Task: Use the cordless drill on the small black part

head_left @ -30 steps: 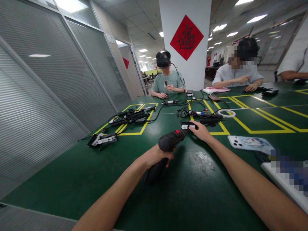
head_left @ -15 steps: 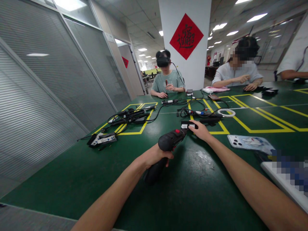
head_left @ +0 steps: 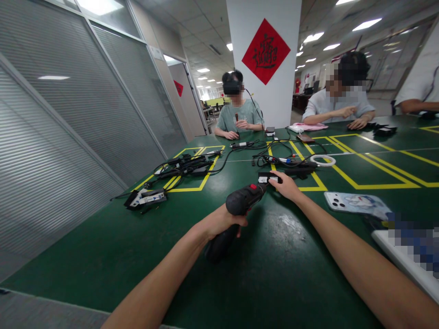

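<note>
My left hand [head_left: 229, 218] is wrapped round the grip of a black cordless drill [head_left: 242, 199] with a red switch on top. The drill points away from me and to the right. Its front end meets a small black block with a white label [head_left: 265, 178], or comes very close; the exact contact is hidden. My right hand [head_left: 285, 185] holds that block from its right side, thumb and fingers closed on its edge.
Tangled black cables and devices [head_left: 192, 164] lie at the left, with a black-and-white part [head_left: 146, 199] nearer me. Beyond my right hand are more cables, a blue-tipped tool [head_left: 284, 160] and a white ring [head_left: 323, 160]. A phone [head_left: 356, 202] lies right. Co-workers [head_left: 240, 112] sit opposite.
</note>
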`<state>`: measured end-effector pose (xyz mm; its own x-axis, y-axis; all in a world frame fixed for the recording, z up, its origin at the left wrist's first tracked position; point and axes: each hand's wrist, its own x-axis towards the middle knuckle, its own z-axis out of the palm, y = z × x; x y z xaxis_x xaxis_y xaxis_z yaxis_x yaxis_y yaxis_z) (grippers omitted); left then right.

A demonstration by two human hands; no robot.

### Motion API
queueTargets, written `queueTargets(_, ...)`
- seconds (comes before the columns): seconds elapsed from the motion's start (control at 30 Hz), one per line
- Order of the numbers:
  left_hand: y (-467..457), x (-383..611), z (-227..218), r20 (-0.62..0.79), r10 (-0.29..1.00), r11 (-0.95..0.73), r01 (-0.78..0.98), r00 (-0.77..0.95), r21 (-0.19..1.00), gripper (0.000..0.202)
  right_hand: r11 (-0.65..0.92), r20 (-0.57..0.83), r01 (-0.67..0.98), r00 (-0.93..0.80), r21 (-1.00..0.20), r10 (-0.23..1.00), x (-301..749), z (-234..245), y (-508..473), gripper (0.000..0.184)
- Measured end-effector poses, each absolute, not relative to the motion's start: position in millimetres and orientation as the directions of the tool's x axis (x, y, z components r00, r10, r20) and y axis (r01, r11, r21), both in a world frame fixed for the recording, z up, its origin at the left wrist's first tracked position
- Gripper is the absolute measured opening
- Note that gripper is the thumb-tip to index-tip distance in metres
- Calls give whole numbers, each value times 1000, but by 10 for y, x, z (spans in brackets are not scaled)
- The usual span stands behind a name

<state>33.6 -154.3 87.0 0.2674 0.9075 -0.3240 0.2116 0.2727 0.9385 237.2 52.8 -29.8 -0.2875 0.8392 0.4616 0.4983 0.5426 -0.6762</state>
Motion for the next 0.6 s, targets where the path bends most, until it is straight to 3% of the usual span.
queueTargets(0.6, -1530, 314, 812, -289, 915, 252, 160, 282, 954, 39, 554, 474, 501, -290, -665, 831, 2367, -313, 544, 45)
